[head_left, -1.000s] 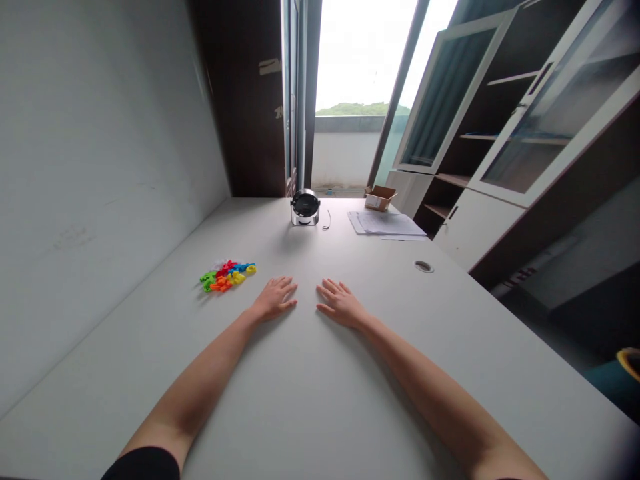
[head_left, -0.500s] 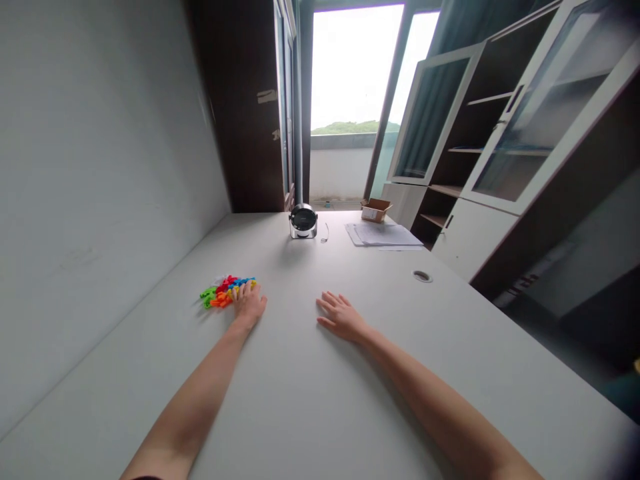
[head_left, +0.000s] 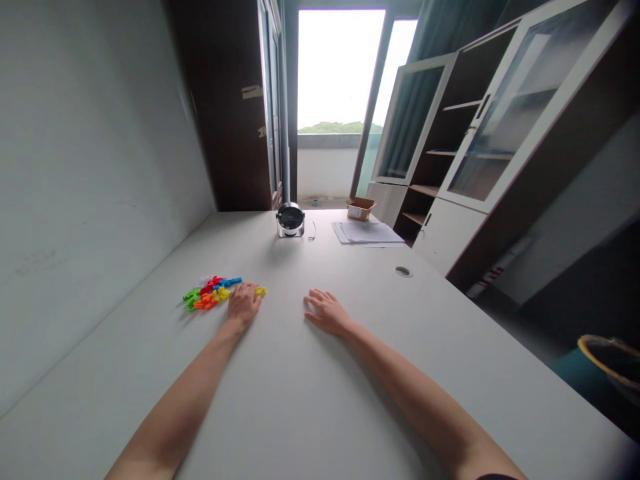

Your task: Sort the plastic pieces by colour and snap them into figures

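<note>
On the left part of the white table (head_left: 280, 387) lies a loose pile of small plastic pieces (head_left: 206, 301) in green, orange, red, blue, yellow and white. My left hand (head_left: 244, 303) rests low over the table at the pile's right edge, its fingers curled down. A small yellow plastic piece (head_left: 261, 291) sticks out on the right side of those fingers, which seem closed on it; part of it is hidden. My right hand (head_left: 327, 312) lies palm down near the table's middle, fingers spread, holding nothing.
Toward the back of the table stands a round black-and-silver device (head_left: 290, 220), with a thin cord loop (head_left: 313, 231) beside it. Papers (head_left: 367, 232) and an open cardboard box (head_left: 361, 208) are at the back right. A cable hole (head_left: 403, 271) sits near the right edge. A wall borders the left.
My left hand has shifted right from the pile, and a yellow piece now shows at its right side. My right hand stays flat. The whole view has swung slightly to the right.
</note>
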`<action>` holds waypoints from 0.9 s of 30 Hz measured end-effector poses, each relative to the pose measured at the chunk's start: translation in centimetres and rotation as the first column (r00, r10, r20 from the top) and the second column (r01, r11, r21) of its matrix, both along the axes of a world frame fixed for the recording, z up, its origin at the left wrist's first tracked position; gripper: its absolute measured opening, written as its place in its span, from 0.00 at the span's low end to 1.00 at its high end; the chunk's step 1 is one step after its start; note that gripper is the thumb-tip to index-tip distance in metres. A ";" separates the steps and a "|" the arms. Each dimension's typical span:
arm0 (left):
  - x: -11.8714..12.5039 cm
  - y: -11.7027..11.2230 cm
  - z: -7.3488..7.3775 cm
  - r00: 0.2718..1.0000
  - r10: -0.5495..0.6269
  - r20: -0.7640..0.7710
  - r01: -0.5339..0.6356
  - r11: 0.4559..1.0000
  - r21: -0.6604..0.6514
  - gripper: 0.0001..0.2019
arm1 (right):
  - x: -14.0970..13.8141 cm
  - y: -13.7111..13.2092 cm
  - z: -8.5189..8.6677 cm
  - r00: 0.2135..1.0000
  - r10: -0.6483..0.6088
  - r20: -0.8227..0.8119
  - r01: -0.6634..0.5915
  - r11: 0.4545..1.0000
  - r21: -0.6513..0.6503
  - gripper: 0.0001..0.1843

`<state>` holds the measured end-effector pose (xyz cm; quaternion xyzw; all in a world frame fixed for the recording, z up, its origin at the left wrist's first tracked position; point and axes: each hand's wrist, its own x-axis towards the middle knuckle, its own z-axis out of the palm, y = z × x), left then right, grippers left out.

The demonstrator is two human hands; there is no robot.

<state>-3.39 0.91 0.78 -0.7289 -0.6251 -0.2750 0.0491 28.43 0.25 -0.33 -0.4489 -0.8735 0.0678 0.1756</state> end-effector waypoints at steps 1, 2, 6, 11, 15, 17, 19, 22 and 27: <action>-0.1 0.1 -0.3 1.000 -0.014 0.006 0.014 1.000 -0.023 0.16 | -0.1 0.0 0.0 1.000 -0.004 -0.013 0.004 1.000 0.006 0.26; -0.2 0.3 -0.5 0.999 -0.033 0.012 0.034 0.998 -0.044 0.15 | -0.2 0.1 0.0 1.000 -0.004 -0.024 0.004 1.000 0.013 0.26; 1.0 0.4 -0.6 0.988 -0.143 0.061 0.148 0.986 -0.080 0.13 | -0.8 0.5 -0.1 0.997 -0.016 -0.070 0.018 0.999 0.037 0.23; 3.7 0.7 0.0 0.929 -0.189 0.319 0.261 0.943 -0.204 0.12 | -1.7 1.3 -0.2 0.989 0.001 -0.147 0.001 1.000 0.016 0.30; 5.0 1.4 0.7 0.905 -0.026 0.425 0.179 0.929 -0.324 0.11 | -2.5 2.3 0.2 0.982 0.020 -0.186 -0.029 0.998 -0.049 0.41; 5.3 1.5 0.9 0.910 0.008 0.416 0.154 0.921 -0.357 0.10 | -3.1 2.5 0.5 0.969 0.005 -0.246 -0.022 0.998 -0.066 0.38; 5.6 1.3 1.0 0.901 0.026 0.432 0.148 0.919 -0.365 0.11 | -3.7 2.3 0.7 0.937 -0.018 -0.349 -0.004 0.998 -0.060 0.33; 5.9 0.3 0.8 0.845 -0.070 0.530 0.269 0.913 -0.308 0.16 | -4.2 1.1 0.9 0.893 0.044 -0.447 -0.066 0.997 -0.034 0.26; 6.6 -1.4 0.4 0.760 -0.248 0.601 0.471 0.847 -0.245 0.22 | -4.4 -0.3 1.1 0.885 0.134 -0.446 -0.135 0.990 0.029 0.15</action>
